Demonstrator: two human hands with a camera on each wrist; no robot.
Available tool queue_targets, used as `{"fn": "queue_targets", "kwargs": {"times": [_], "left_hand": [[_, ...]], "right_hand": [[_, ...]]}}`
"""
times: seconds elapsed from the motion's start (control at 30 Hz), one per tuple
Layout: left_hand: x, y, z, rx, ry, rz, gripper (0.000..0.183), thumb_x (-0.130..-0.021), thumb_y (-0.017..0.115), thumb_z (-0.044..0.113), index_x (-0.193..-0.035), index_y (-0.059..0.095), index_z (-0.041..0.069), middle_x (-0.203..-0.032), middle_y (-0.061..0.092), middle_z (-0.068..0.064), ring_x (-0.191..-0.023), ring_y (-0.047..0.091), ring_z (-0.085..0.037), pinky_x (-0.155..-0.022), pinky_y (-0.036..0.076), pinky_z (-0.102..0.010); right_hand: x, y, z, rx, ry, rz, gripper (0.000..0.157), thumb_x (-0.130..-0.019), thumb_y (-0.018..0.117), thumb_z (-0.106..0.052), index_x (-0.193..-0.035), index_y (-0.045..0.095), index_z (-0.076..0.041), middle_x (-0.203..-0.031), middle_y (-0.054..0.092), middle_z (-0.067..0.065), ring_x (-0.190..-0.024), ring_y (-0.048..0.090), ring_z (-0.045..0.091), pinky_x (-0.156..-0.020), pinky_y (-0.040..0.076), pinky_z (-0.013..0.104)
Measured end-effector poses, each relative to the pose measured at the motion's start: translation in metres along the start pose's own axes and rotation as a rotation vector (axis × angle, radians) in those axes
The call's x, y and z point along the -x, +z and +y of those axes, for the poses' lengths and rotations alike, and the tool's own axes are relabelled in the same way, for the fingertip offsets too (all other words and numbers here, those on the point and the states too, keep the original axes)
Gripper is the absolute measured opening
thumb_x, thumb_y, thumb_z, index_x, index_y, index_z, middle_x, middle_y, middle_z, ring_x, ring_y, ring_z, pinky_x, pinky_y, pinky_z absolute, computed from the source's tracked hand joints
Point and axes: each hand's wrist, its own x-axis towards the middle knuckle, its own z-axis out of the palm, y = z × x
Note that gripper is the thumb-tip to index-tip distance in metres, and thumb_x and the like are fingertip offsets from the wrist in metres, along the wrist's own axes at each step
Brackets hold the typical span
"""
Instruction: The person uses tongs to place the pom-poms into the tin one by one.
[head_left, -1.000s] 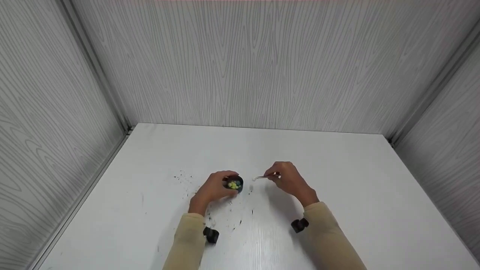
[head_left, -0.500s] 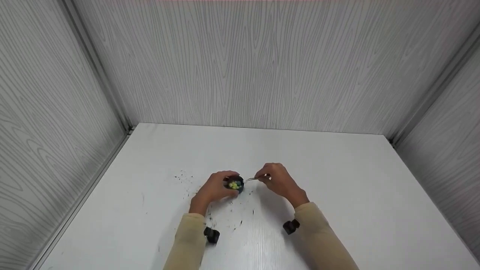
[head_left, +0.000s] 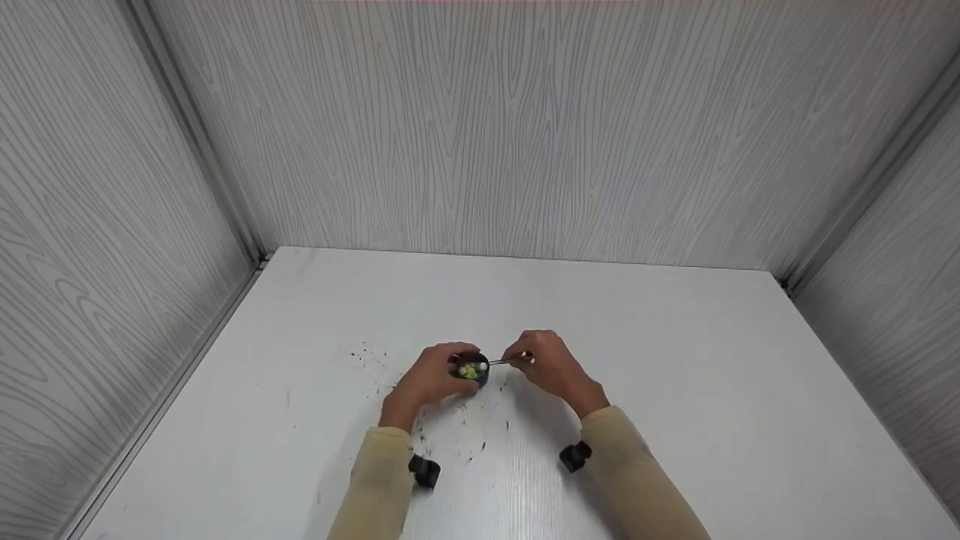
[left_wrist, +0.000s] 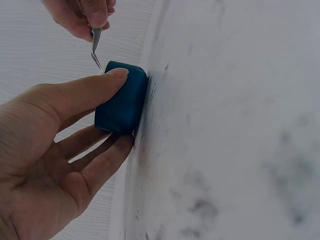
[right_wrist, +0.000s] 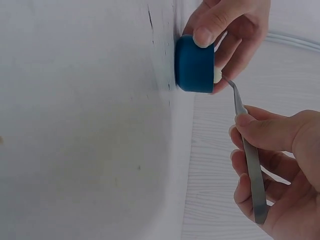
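My left hand (head_left: 435,373) grips a small blue cup (left_wrist: 122,102), thumb on one side and fingers on the other. The cup stands upright on the table, and several small yellow and bluish balls (head_left: 469,371) show inside it in the head view. Bent-tip metal tweezers (right_wrist: 254,172) are pinched between thumb and fingers of my right hand (head_left: 551,366), just right of the cup. At their tip a small white ball (right_wrist: 217,75) pokes above the cup's rim; in the head view it lies at the right side of the opening.
The white table (head_left: 660,337) carries dark specks and smudges (head_left: 367,355) around and left of the cup. Grey wood-grain panels (head_left: 480,127) enclose it at the back and both sides. A small black camera (head_left: 575,456) sits on each wrist.
My right hand has moved left with the tweezers, bringing the white ball from beside the cup to its opening. My left hand and the cup stay in place.
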Motion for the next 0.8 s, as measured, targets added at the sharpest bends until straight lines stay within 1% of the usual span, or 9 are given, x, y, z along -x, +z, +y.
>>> {"fn": "queue_targets", "kwargs": {"times": [0.23, 0.5, 0.8], "left_hand": [[0.0, 0.001, -0.001, 0.006, -0.002, -0.004, 0.06, -0.085, 0.083, 0.01, -0.141, 0.062, 0.009, -0.143, 0.062, -0.016, -0.133, 0.059, -0.04, -0.112, 0.049, -0.056], [0.0, 0.002, -0.001, 0.002, -0.014, 0.004, 0.057, -0.086, 0.083, 0.011, -0.139, 0.063, 0.011, -0.143, 0.062, -0.016, -0.132, 0.06, -0.04, -0.111, 0.05, -0.056], [-0.002, 0.003, -0.004, -0.015, 0.005, 0.01, 0.056, -0.086, 0.083, 0.011, -0.139, 0.063, 0.011, -0.143, 0.062, -0.015, -0.132, 0.06, -0.04, -0.112, 0.05, -0.054]], "right_hand": [[0.004, -0.001, 0.004, -0.002, -0.002, 0.024, 0.018, -0.088, 0.075, 0.007, -0.095, 0.083, -0.007, -0.09, 0.077, 0.009, -0.087, 0.073, 0.021, -0.079, 0.063, 0.039], [0.008, -0.006, 0.006, -0.014, 0.044, 0.023, 0.017, -0.089, 0.074, 0.007, -0.096, 0.083, -0.006, -0.09, 0.076, 0.01, -0.088, 0.072, 0.022, -0.079, 0.063, 0.041], [0.015, -0.018, 0.014, -0.014, 0.085, 0.037, 0.015, -0.089, 0.074, 0.005, -0.097, 0.083, -0.005, -0.091, 0.076, 0.012, -0.087, 0.072, 0.022, -0.078, 0.063, 0.04]]}}
